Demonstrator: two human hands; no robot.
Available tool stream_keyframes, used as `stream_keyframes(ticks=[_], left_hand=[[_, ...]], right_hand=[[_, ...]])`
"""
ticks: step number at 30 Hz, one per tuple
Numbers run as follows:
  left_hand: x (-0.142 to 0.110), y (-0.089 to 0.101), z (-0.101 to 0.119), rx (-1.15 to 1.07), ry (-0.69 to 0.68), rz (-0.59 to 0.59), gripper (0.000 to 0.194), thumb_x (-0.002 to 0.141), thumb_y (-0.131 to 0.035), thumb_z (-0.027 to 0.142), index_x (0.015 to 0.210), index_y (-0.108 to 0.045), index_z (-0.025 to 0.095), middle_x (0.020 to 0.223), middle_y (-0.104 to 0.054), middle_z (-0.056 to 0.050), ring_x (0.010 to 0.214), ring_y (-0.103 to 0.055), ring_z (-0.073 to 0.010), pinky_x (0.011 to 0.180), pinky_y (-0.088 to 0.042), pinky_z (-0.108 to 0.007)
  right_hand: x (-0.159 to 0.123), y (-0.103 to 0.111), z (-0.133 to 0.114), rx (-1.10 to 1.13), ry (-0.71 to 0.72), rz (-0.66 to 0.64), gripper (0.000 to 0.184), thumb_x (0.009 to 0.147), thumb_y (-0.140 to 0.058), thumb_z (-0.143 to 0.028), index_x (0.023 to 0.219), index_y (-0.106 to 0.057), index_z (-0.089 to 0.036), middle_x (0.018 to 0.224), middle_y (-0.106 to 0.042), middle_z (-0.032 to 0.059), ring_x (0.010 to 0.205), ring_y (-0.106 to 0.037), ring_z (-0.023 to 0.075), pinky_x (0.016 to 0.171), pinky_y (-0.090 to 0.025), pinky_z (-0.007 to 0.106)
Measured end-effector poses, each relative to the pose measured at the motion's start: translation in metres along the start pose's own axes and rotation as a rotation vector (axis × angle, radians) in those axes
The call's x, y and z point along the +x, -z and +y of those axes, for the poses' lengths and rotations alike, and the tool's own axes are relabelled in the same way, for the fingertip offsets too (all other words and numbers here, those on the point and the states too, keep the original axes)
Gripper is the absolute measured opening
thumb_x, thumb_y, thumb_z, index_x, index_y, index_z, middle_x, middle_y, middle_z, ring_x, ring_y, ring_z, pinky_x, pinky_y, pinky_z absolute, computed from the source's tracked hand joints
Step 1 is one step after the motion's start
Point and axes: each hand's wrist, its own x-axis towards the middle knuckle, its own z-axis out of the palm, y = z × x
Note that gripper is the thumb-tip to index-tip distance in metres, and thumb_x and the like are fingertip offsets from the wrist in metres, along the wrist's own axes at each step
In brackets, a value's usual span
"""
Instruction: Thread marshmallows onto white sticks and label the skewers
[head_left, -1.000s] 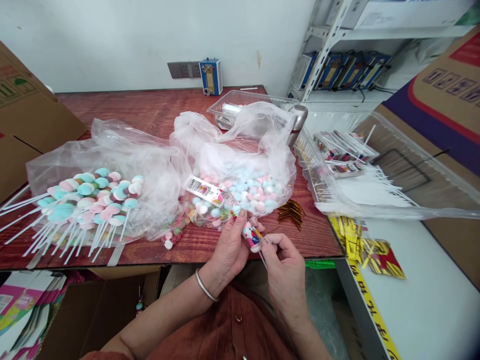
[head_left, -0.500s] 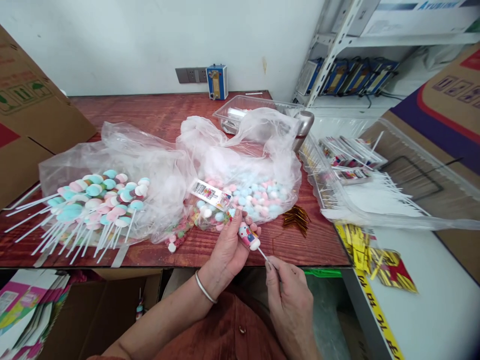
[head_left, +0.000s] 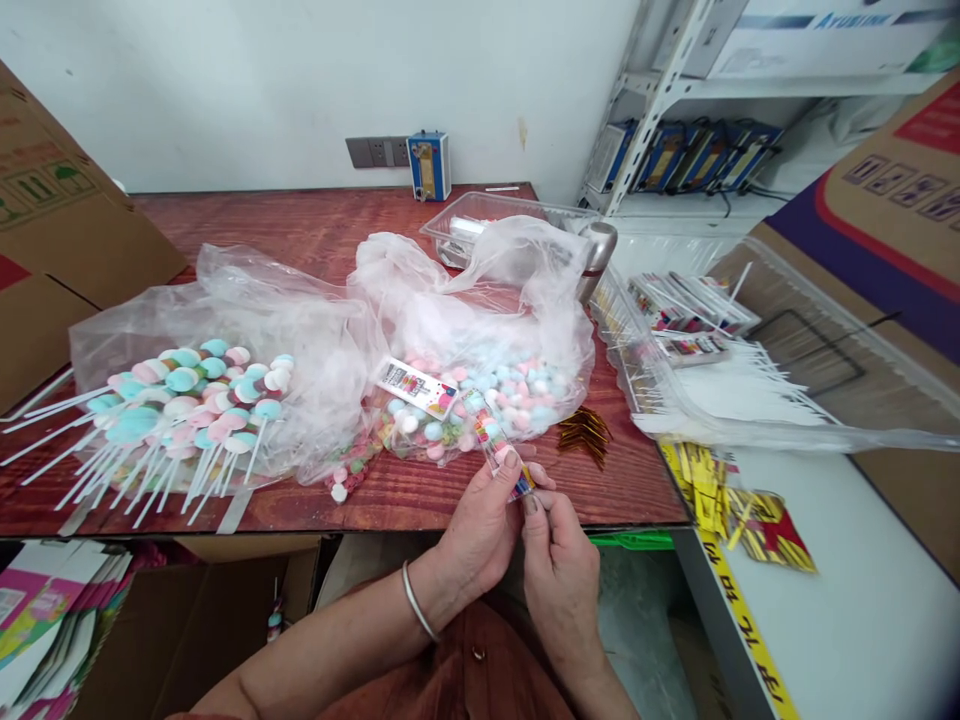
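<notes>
Right hand (head_left: 561, 562) nearer left hand (head_left: 478, 525)

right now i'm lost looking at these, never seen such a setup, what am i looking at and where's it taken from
There is no machine: a person works with a bare left hand and right hand. One camera, worn on the head, looks forward and down. Both hands hold a slim wrapped piece. On the red-brown table lie a heap of stick-mounted pastel pieces at left, a clear bag of loose ones, a printed white packet and gold strips. At right, a clear tray holds white sticks.
</notes>
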Motion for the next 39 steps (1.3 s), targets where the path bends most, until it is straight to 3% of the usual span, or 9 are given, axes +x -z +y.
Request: stream_keyframes(ticks=[7,13,16,19,23,28,31,34,39], left_hand=[[-0.006,0.003,-0.014,0.15,0.04,0.039,0.041,0.087,-0.065,0.045,0.115,-0.067,0.015,0.099,-0.074,-0.011,0.099,-0.066,-0.0229,0.097,-0.046,-0.038],[-0.004,0.009,-0.018,0.437,-0.062,0.027,0.039,0.092,-0.058,0.046,0.117,-0.071,0.019,0.118,-0.07,-0.01,0.113,-0.059,-0.0203,0.107,-0.037,-0.032],[-0.002,0.015,-0.012,0.494,0.012,-0.018,0.043,0.089,-0.062,0.048,0.118,-0.071,0.018,0.092,-0.072,-0.006,0.081,-0.063,-0.0151,0.081,-0.049,-0.026],[-0.001,0.019,-0.003,0.395,0.128,-0.076,0.048,0.085,-0.065,0.049,0.12,-0.068,0.016,0.067,-0.063,-0.001,0.053,-0.051,-0.0098,0.048,-0.039,-0.02],[-0.003,0.022,0.01,0.301,0.203,-0.115,0.041,0.079,-0.073,0.046,0.105,-0.072,0.014,0.06,-0.063,-0.002,0.046,-0.053,-0.0115,0.044,-0.039,-0.021],[-0.003,0.027,0.009,0.33,0.184,-0.028,0.032,0.071,-0.081,0.042,0.083,-0.074,0.013,0.054,-0.062,-0.002,0.041,-0.053,-0.0116,0.043,-0.041,-0.023],[-0.001,0.028,0.003,0.409,0.106,0.034,0.035,0.073,-0.078,0.044,0.089,-0.076,0.013,0.054,-0.062,-0.002,0.04,-0.051,-0.0118,0.039,-0.038,-0.022],[0.001,0.026,0.003,0.482,0.004,0.066,0.03,0.074,-0.079,0.039,0.089,-0.078,0.014,0.066,-0.069,-0.004,0.056,-0.06,-0.0135,0.053,-0.047,-0.024],[-0.001,0.03,0.015,0.335,0.19,-0.16,0.034,0.079,-0.074,0.041,0.1,-0.077,0.014,0.077,-0.071,-0.009,0.061,-0.059,-0.0155,0.058,-0.047,-0.027]], right_hand=[[0.003,0.0,-0.004,0.199,-0.159,-0.005,0.028,0.095,-0.045,-0.043,0.086,-0.06,-0.021,0.076,-0.067,0.0015,0.067,-0.059,0.0172,0.062,-0.044,0.025],[0.007,-0.011,0.0,0.463,-0.281,0.05,0.031,0.094,-0.049,-0.05,0.097,-0.058,-0.02,0.091,-0.065,0.0036,0.083,-0.059,0.0184,0.076,-0.048,0.03],[0.009,-0.015,0.002,0.698,-0.366,0.055,0.029,0.089,-0.059,-0.049,0.086,-0.057,-0.021,0.075,-0.057,-0.0017,0.066,-0.051,0.0135,0.06,-0.044,0.025],[0.01,-0.015,0.0,0.999,-0.474,0.024,0.035,0.084,-0.067,-0.045,0.069,-0.047,-0.021,0.057,-0.036,-0.0091,0.048,-0.029,0.0076,0.045,-0.028,0.02],[0.009,-0.01,-0.004,1.251,-0.591,-0.168,0.038,0.081,-0.073,-0.041,0.067,-0.045,-0.02,0.051,-0.027,-0.0133,0.043,-0.013,0.0042,0.042,-0.022,0.02],[0.007,-0.006,-0.002,1.213,-0.651,-0.311,0.032,0.08,-0.072,-0.046,0.077,-0.054,-0.02,0.048,-0.024,-0.0151,0.041,-0.011,0.0039,0.041,-0.023,0.02],[0.006,-0.006,-0.002,0.964,-0.534,-0.201,0.033,0.083,-0.068,-0.051,0.082,-0.056,-0.02,0.053,-0.035,-0.0116,0.044,-0.026,0.0065,0.045,-0.03,0.021],[0.002,-0.01,-0.002,0.676,-0.355,-0.047,0.033,0.087,-0.063,-0.051,0.079,-0.055,-0.02,0.061,-0.046,-0.0064,0.054,-0.039,0.0095,0.05,-0.034,0.022],[0.001,-0.014,0.001,0.987,-0.5,-0.081,0.034,0.081,-0.069,-0.05,0.075,-0.051,-0.021,0.057,-0.032,-0.0108,0.045,-0.021,0.0057,0.04,-0.022,0.018]])
